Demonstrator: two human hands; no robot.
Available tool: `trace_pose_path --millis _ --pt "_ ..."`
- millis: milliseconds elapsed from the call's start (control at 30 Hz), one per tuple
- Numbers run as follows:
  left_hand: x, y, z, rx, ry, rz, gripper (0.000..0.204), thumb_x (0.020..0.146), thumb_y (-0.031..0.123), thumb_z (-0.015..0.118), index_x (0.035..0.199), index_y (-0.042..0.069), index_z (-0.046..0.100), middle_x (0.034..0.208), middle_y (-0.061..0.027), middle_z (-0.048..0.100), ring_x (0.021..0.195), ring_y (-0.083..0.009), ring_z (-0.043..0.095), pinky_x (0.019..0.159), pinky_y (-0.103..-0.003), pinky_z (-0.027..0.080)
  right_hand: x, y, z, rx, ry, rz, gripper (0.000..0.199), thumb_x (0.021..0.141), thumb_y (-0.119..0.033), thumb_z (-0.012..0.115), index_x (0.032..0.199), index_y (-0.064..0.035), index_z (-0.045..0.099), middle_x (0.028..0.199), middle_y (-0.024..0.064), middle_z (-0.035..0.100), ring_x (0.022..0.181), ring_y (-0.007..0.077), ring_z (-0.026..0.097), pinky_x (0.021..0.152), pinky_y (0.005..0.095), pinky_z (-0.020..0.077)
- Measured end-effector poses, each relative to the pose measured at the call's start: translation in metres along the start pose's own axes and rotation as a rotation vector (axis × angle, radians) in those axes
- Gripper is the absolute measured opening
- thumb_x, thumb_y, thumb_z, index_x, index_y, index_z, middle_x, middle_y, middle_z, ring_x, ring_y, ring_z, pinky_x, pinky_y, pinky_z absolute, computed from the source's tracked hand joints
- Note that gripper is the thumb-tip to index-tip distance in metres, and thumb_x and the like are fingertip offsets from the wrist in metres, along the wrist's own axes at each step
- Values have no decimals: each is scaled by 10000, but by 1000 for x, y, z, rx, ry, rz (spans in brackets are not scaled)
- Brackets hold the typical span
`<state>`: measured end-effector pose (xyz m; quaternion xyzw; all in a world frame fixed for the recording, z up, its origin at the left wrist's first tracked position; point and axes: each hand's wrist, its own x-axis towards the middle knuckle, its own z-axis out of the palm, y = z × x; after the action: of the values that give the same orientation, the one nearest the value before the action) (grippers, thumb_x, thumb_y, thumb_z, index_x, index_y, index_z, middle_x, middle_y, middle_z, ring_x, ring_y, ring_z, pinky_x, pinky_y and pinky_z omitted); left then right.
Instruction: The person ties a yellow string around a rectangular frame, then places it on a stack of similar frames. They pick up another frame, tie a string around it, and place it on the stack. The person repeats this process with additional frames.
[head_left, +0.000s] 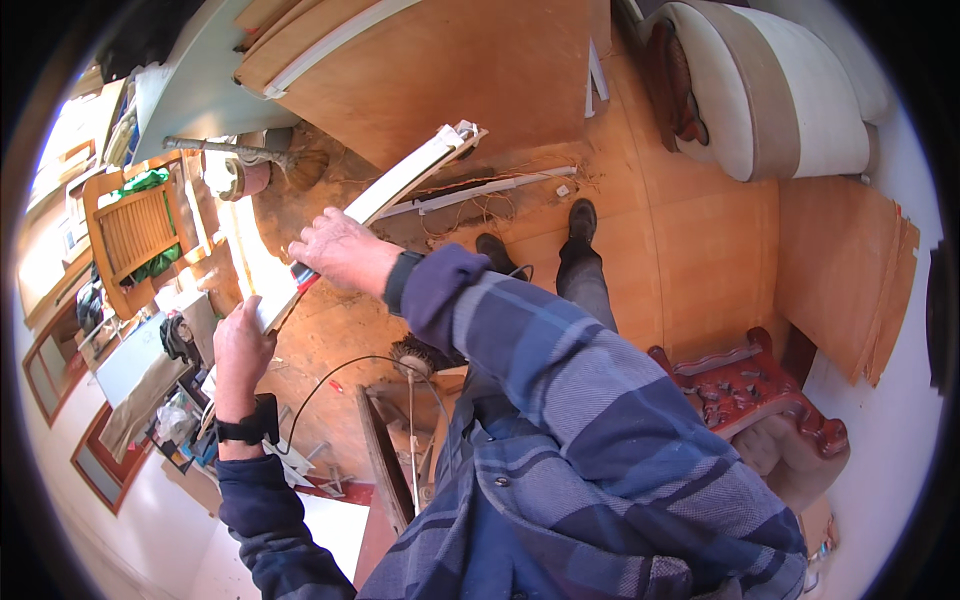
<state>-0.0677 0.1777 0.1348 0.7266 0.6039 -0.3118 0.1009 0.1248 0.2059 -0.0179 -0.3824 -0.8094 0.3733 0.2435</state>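
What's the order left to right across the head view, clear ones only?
Slatted wooden chair → left hand → right hand → left shoe → right shoe → white and brown sofa.

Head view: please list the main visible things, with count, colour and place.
Long strip: 1, mostly white, left of centre
Slatted chair: 1, light brown, left
Bucket: 1, pinkish, upper left
Large panel: 1, brown, top centre
Sofa: 1, white and brown, upper right
Carved furniture: 1, red-brown, lower right
Shoes: 2, dark, near centre
Checked sleeve: 1, blue-grey, centre-right
Right hand: 1, bare, on the strip
Left hand: 1, bare, at the strip's lower end
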Motion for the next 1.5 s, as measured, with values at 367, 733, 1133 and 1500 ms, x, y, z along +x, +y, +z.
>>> trace_pose_path --millis 367,733,1133,1500 --pt "14 -33 -11 -187 -58 -117 528 740 109 790 1225 0 614 1088 -238 693 1053 -427 647 906 -476 520 -236 198 3 -25 33 795 602 827 -217 773 1339 -6 540 1259 228 622 1202 400 582 1022 465 480" --pt "42 -55 -24 -231 -104 -279 498 738 59 756 1209 -30 624 1059 -276 695 1028 -416 673 914 -428 516 -189 403 78 -49 -343 787 666 790 -356 776 1336 -22 592 1336 249 597 1259 416 547 1064 456 453" --pt "70 -49 -46 -201 -79 -207 452 725 72 751 1148 -32 635 985 -281 686 975 -434 666 864 -456 518 -235 258 93 141 -366 802 520 912 -281 678 1358 -39 566 1162 259 675 1069 437 650 912 514 532" --pt "83 6 -59 -192 -108 -258 495 708 68 790 1179 -7 658 1043 -250 708 964 -411 679 879 -440 528 -110 367 133 -32 -53 429 868 764 -378 800 1495 -68 450 1377 239 574 1266 412 552 1054 478 468"
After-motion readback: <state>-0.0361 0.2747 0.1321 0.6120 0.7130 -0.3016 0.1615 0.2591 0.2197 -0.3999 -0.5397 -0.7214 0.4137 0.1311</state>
